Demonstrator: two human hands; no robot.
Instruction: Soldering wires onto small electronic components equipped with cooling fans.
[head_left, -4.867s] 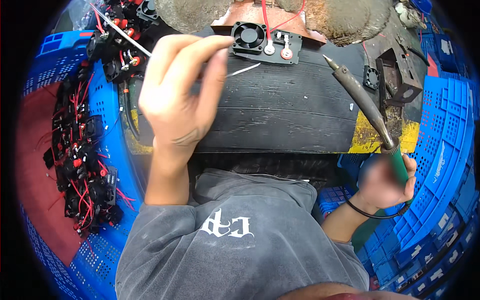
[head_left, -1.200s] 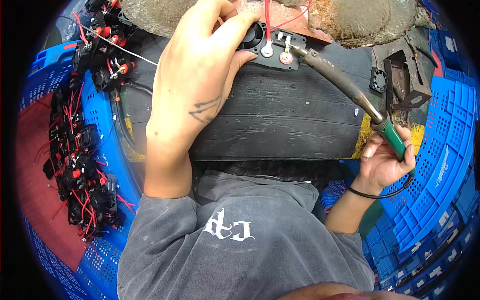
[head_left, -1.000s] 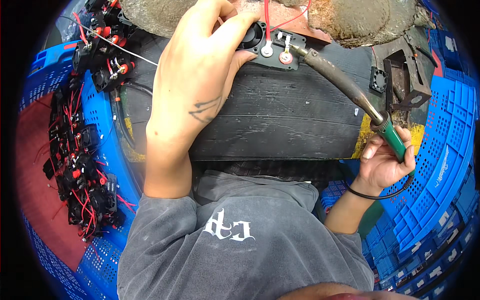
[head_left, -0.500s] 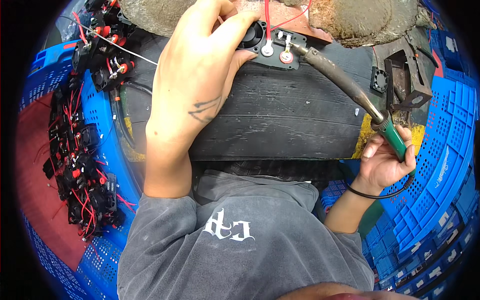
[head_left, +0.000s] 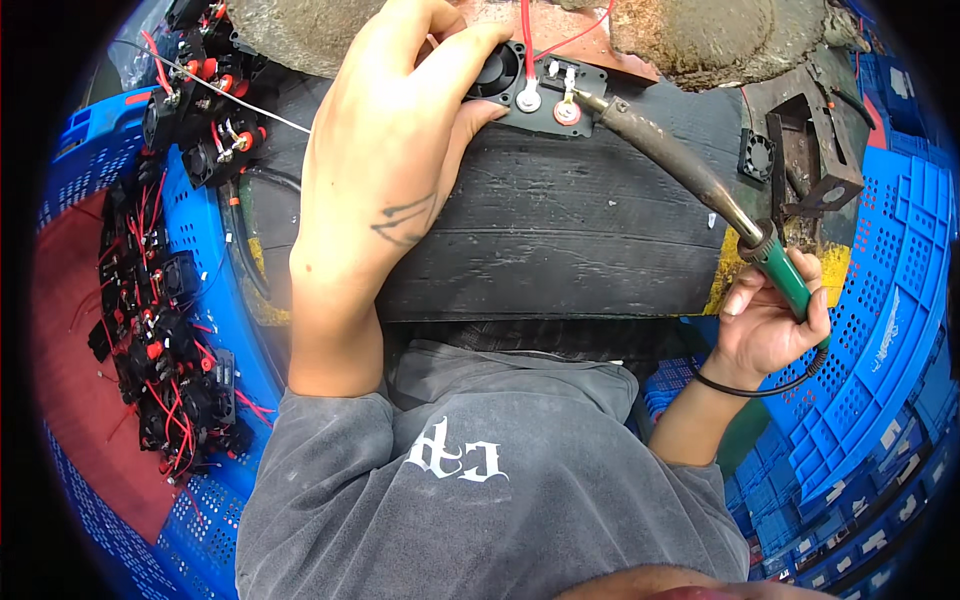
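My left hand (head_left: 385, 150) grips a black fan module (head_left: 548, 118) by its fan end, thumb and forefinger pinching the frame. On the module's plate are two ring terminals, one of them with a red rim (head_left: 567, 112), and a red wire (head_left: 527, 45) rises from the other terminal. My right hand (head_left: 770, 325) is closed around the green handle of a soldering iron (head_left: 690, 165). The iron's tip meets the module near the red-rimmed terminal and the small metal tabs above it.
Black boards (head_left: 560, 230) form the work surface. A metal bracket (head_left: 815, 155) and a small loose fan (head_left: 757, 157) sit at the right. Several wired fan modules (head_left: 165, 330) fill a blue crate (head_left: 190, 215) at the left. Another blue crate (head_left: 890, 300) stands at the right.
My left hand and the fan module have shifted slightly left, and the iron's tip has followed. Both hands keep their grip.
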